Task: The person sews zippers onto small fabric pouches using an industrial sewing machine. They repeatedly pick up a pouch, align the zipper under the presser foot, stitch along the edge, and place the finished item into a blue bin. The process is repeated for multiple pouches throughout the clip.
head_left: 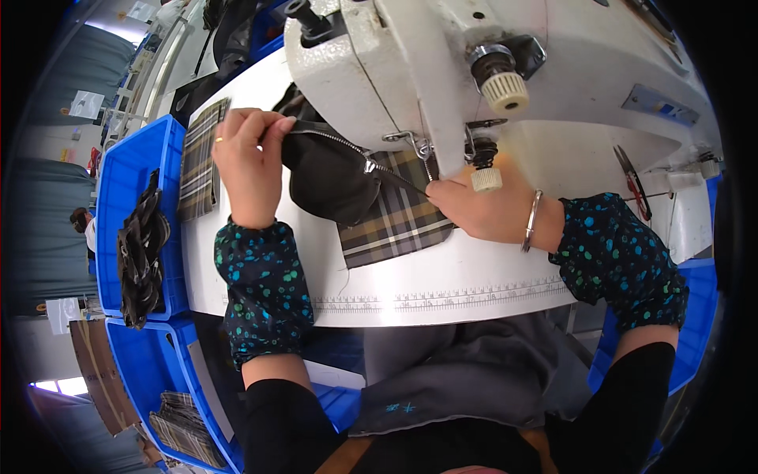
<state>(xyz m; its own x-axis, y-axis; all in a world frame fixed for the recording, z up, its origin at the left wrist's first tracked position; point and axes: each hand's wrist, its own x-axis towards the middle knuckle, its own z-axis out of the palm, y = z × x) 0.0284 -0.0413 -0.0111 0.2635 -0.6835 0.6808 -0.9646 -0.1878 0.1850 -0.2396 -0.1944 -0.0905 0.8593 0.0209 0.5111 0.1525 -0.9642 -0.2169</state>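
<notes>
My left hand [249,154] pinches one end of a black zipper [338,141] with metal teeth, left of the sewing machine [395,71]. The silver slider [369,166] sits partway along it. A dark fabric piece [332,180] hangs beside the zipper; whether they are joined I cannot tell. Close to the needle area, the closed fingers of my right hand [493,209] grip the zipper's other end. Under the zipper and partly beneath my right hand lies a plaid fabric piece [387,233], flat on the white table [260,272].
Another stack of plaid pieces [201,162] lies at the table's left edge. Blue bins [175,237] stand beyond it, holding dark strips [142,253] and folded plaid cloth [185,426]. Thread snips [632,182] rest right of the machine. A printed ruler [434,300] runs along the front edge.
</notes>
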